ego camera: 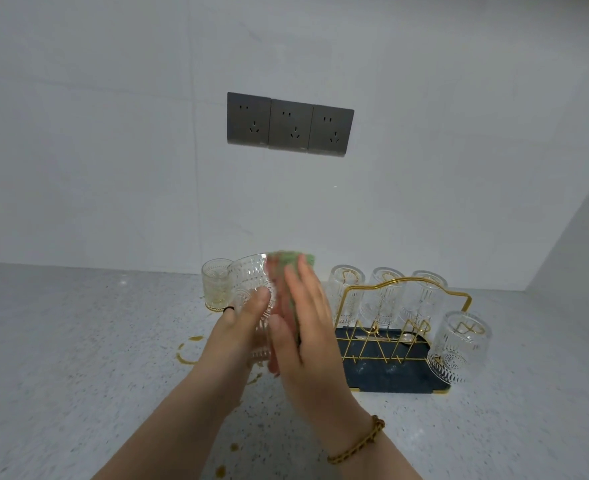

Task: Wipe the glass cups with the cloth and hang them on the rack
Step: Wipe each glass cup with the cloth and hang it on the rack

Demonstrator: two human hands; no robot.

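My left hand (pixel 241 323) grips a clear patterned glass cup (pixel 251 285), held tilted above the counter. My right hand (pixel 303 327) presses a green and pink cloth (pixel 288 268) flat against the cup's side, fingers straight, thumb along the cloth's near edge. Another glass cup (pixel 216 289) with yellowish residue stands upright behind, near the wall. On the right, the gold wire rack (pixel 407 306) on a dark blue tray (pixel 383 375) carries several cups hung upside down, one of them at the front right (pixel 459 344).
Brown liquid rings and drops (pixel 185 351) stain the speckled counter left of and below my hands. A white wall with three grey sockets (pixel 289 124) rises behind. A side wall closes in at the far right.
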